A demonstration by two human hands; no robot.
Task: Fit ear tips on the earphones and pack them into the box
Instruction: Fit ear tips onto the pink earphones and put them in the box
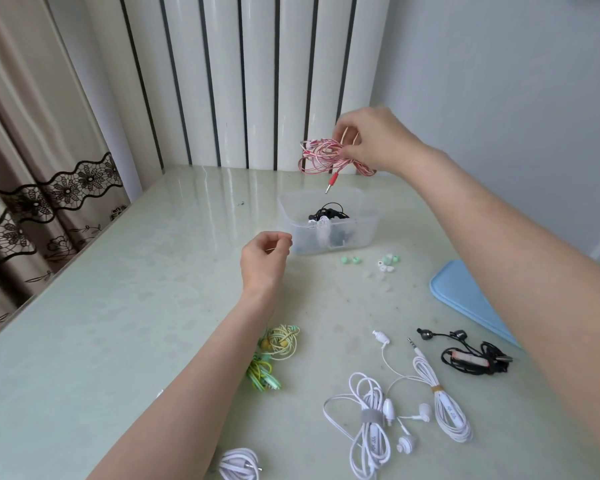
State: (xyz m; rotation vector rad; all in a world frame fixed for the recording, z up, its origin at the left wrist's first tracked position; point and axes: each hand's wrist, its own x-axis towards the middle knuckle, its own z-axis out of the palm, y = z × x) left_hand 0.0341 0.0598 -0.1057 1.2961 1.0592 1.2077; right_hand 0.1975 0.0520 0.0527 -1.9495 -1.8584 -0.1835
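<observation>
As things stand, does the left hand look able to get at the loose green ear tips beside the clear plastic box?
Probably yes: the left hand holds nothing visible, and bare table separates it from the green ear tips.

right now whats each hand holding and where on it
The right hand pinches the coiled pink earphones by the bundled cable above the clear box, plug dangling. The left hand holds nothing visible.
</observation>
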